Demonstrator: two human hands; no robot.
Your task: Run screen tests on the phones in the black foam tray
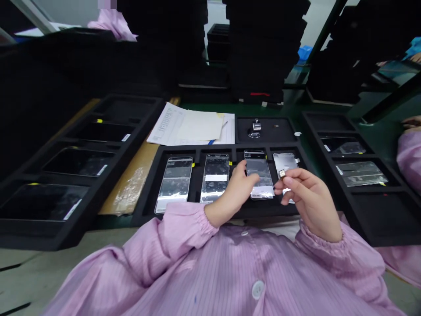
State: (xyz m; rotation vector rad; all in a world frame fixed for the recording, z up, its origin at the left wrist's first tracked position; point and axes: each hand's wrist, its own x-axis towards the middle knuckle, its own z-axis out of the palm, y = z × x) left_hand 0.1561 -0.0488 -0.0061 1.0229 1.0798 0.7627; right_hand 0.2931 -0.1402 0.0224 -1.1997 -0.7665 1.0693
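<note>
In a black foam tray (148,193) before me lie several phones with lit or pale screens. My left hand (238,184) rests over the left side of the third phone (259,173), thumb stretched across its screen and fingers apart; it does not grasp the phone. Between thumb and fingertips of my right hand (312,197) is a small metal USB plug (282,174), held above the rightmost phone (285,160), which it partly covers. To the left, another phone (215,171) and the leftmost phone (174,182) lie in their slots.
Papers (197,125) and a small tray (279,123) with a silver metal object (255,128) sit behind. Trays of dark phones flank me: a left tray (131,149) and a right tray (362,206). Tall black tray stacks (259,48) rise at the back. Another person's sleeve (409,151) shows at right.
</note>
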